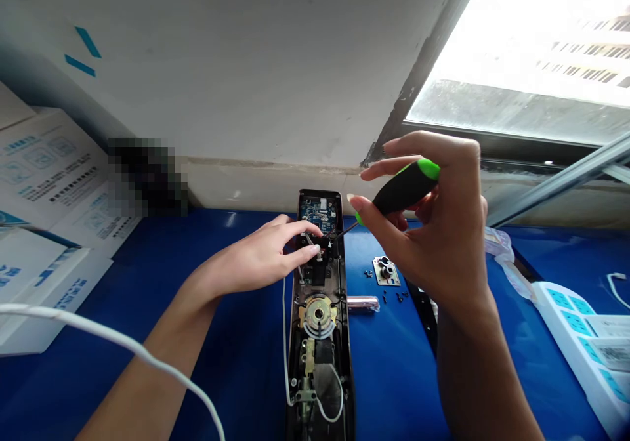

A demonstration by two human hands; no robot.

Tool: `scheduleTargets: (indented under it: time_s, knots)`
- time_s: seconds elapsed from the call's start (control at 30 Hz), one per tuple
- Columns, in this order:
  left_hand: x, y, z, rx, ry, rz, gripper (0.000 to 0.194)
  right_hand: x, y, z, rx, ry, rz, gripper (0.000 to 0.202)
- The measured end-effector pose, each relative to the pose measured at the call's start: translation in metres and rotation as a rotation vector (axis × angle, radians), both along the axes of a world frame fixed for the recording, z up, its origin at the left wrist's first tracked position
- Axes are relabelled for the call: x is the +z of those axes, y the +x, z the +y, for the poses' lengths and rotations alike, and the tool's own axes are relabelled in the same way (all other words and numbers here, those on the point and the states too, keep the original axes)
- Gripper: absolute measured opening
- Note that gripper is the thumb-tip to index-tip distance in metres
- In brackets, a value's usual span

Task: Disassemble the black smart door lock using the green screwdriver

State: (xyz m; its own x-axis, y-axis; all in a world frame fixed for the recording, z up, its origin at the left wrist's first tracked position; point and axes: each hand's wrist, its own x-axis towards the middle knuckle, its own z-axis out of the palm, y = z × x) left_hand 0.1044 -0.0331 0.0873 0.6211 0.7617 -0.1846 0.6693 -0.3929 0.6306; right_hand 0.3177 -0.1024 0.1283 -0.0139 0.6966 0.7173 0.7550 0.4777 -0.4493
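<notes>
An opened electronic door lock (319, 277) stretches away from me on the blue table, its inside facing up. A blue circuit board (317, 215) sits at its far end, and a round metal part (319, 315) lies near its middle. My right hand (438, 231) is closed around a black and green screwdriver (401, 191), whose shaft slants down left to the housing just below the board. My left hand (266, 247) reaches in from the left, thumb and index finger curled together over small parts there; what they pinch is too small to make out.
Right of the lock lie a small metal plate with a cylinder (386, 272), several loose screws (385, 296) and a shiny copper-coloured piece (363, 304). A white power strip (566, 336) is farther right. White boxes (54, 290) stand left, and a white cable (123, 339) crosses the left foreground.
</notes>
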Motion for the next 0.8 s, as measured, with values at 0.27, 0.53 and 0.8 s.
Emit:
scheduleTargets:
  time_s: [0.27, 0.53, 0.8]
  knots:
    - [-0.0019, -0.0002, 0.0015, -0.002, -0.005, 0.006, 0.052, 0.0016, 0.0003, -0.0002, 0.112, -0.018, 0.044, 0.065]
    - [-0.0016, 0.0006, 0.0010, -0.002, 0.007, -0.004, 0.052, -0.0018, 0.0018, 0.0020, 0.015, 0.006, -0.021, 0.056]
    - [-0.0004, -0.0003, 0.0004, -0.002, 0.002, 0.006, 0.050, -0.0023, 0.0011, 0.0020, 0.001, 0.006, 0.013, 0.057]
